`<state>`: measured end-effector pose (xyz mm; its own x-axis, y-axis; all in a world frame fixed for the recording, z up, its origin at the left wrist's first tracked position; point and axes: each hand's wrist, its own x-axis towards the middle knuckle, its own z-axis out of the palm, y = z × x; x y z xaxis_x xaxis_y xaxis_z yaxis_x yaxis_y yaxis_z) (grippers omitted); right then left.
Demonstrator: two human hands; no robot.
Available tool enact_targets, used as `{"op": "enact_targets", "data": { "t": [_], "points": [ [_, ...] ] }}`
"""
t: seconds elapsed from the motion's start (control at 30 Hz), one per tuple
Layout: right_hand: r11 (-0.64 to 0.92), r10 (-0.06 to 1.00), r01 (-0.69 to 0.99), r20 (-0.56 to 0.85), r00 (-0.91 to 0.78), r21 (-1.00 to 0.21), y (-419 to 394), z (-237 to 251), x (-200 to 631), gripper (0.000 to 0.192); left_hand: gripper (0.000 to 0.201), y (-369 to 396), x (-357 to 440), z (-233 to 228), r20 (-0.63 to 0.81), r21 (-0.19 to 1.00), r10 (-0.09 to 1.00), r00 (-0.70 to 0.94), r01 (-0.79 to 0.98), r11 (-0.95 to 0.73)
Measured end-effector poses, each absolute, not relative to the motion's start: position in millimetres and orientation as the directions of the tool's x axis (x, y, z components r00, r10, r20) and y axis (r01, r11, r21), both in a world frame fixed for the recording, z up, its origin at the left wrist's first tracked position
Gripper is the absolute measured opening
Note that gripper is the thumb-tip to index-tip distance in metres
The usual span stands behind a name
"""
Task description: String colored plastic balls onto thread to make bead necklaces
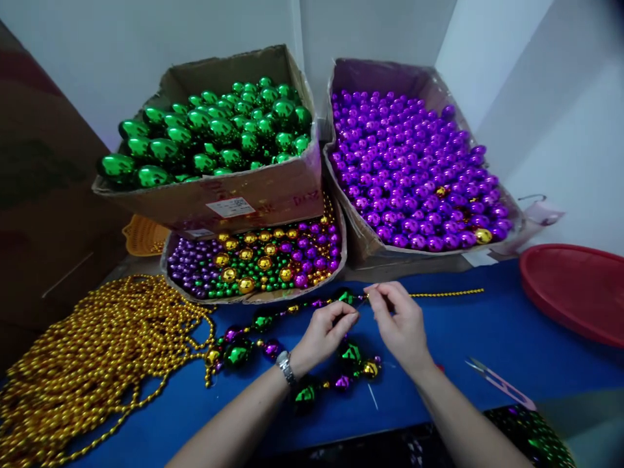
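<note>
My left hand (pixel 327 330), with a watch on the wrist, pinches the end of a strand of large green, purple and gold beads (pixel 253 344) that loops over the blue table (pixel 463 338). My right hand (pixel 400 318) pinches the near end of a thin gold bead string (pixel 446 294) that runs off to the right. The fingertips of both hands meet just above the table, by a green bead (pixel 347 297).
A carton of green baubles (pixel 214 130) stands over a tray of mixed beads (pixel 258 260). A box of purple balls (pixel 414 169) is at the back right. Gold bead strands (pixel 88 364) are heaped on the left. A red tray (pixel 575 286) and pink snips (pixel 502 383) lie on the right.
</note>
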<state>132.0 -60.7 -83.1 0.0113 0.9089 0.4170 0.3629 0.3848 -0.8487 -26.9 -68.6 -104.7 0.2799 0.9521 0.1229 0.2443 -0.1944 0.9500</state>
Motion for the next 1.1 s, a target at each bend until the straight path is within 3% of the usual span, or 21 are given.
{"op": "enact_targets", "data": {
  "t": [0.27,0.43,0.57,0.73,0.93,1.1],
  "points": [
    [0.186,0.803,0.299,0.320,0.503,-0.936,-20.7,-97.9,235.1,0.033,0.028,-51.2,-17.3,-102.0,0.090,0.910,0.904,0.418,0.333,-0.245],
    [-0.075,0.770,0.402,0.203,0.604,-0.912,-15.8,-123.6,326.4,0.033,0.026,-47.2,-24.4,-94.7,-0.021,0.932,0.910,0.413,0.338,-0.132],
    [-0.306,0.860,0.597,0.053,0.508,-0.742,-32.1,-144.0,378.7,0.029,0.024,-44.1,-24.3,-89.1,-0.075,0.972,0.908,0.412,0.234,-0.026],
    [-0.462,0.870,0.780,-0.042,0.492,-0.422,-24.5,-156.5,408.3,0.028,0.021,-42.8,-16.4,-81.4,-0.068,0.992,0.920,0.387,0.123,0.022],
    [-0.405,0.914,0.900,-0.038,0.404,-0.164,24.1,-163.3,410.2,0.030,0.019,-47.9,-13.0,-73.6,-0.090,0.996,0.955,0.282,0.036,0.083],
    [-0.307,0.951,0.947,-0.059,0.303,-0.094,43.0,-156.9,404.2,0.029,0.017,-55.1,-21.0,-65.9,-0.164,0.964,0.969,0.186,-0.180,0.198]
  ]
}}
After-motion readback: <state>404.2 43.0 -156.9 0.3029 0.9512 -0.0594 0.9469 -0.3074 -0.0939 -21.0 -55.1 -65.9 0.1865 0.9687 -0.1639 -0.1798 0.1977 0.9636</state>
